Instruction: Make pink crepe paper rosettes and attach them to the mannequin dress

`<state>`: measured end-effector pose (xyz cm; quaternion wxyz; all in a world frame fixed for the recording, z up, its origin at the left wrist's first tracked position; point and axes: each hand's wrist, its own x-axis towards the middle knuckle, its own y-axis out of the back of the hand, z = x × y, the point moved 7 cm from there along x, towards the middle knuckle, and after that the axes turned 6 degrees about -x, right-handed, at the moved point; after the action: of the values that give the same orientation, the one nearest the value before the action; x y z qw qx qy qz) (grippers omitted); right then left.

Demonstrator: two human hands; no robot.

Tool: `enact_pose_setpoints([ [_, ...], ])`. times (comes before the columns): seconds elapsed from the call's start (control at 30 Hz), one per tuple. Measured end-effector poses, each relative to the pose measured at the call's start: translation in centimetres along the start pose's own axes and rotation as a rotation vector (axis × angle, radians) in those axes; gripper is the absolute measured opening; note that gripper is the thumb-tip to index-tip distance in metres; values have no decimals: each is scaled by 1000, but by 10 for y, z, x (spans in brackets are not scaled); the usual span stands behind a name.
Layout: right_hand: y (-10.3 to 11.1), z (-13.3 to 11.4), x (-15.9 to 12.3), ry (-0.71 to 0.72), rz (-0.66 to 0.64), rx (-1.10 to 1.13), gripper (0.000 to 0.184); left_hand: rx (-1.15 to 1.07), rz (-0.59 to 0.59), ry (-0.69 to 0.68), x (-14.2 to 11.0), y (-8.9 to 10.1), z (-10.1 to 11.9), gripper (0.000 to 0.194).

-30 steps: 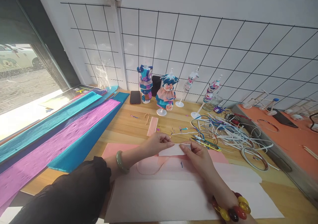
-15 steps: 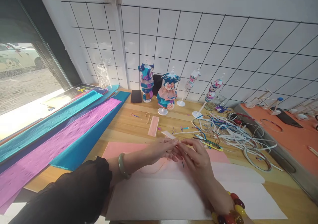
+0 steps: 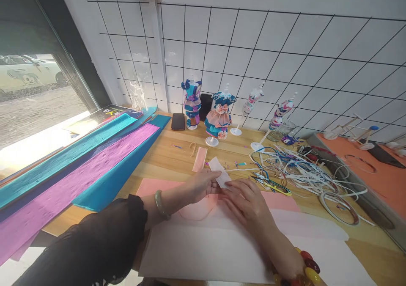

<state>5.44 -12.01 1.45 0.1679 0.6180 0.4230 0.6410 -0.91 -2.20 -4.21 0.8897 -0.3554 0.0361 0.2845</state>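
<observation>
White sheet (image 3: pixel 190 252), bottom centre of frame, lies under both hands. L hand (image 3: pixel 203 186) pinches the white strip (image 3: pixel 218 171) btwn thumb & fingers; R hand (image 3: pixel 249 199) has its fingers at the strip's near end, can't tell if gripping or just touching. Strip's mid-frame, angled, far end up off the sheet. Prob. v. light, thin & soft, not slippery; likely creases or tears if pulled hard. Best hold: flat pinch nr each end, light pressure.

Writing etc.: car (image 3: pixel 30 72), upper left thru window, has a cartoon face, no legible brand. Cover (image 3: pixel 111 111), left, w/ yellow & white characters, too small to read safely.
</observation>
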Motion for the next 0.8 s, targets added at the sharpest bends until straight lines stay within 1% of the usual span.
enact_pose_setpoints([
  [0.07,6,8,1,-118,39,125,24,76,-35,-29,1,-1,2,33],
  [0.13,9,22,-2,-324,79,268,23,175,-93,-3,-1,-5,0,30],
  [0.17,8,30,-4,-444,82,349,23,229,-131,37,-4,-9,-3,27],
  [0.2,4,37,-8,-565,72,439,24,282,-173,90,-7,-13,-6,22],
  [0.27,-11,44,-15,-768,-1,638,30,400,-247,196,-15,-19,-14,14],
  [0.33,-27,43,-20,-871,-104,821,32,503,-285,253,-21,-23,-19,11],
  [0.4,-36,39,-21,-897,-156,926,27,532,-312,258,-24,-25,-21,12],
  [0.43,-38,38,-21,-902,-152,950,25,522,-321,245,-24,-26,-21,13],
  [0.5,-38,39,-22,-935,-110,969,25,469,-313,202,-20,-25,-19,20],
  [0.57,-36,44,-24,-986,-73,955,27,407,-266,151,-14,-21,-15,31],
  [0.63,-33,50,-25,-997,-41,892,29,370,-173,86,-7,-13,-7,36],
  [0.7,-29,55,-23,-945,-18,763,30,354,-48,-16,0,-3,5,36],
  [0.73,-27,56,-21,-890,-15,681,29,341,21,-86,2,3,14,35],
  [0.8,-25,51,-14,-720,-39,509,24,315,136,-192,5,14,29,32],
])
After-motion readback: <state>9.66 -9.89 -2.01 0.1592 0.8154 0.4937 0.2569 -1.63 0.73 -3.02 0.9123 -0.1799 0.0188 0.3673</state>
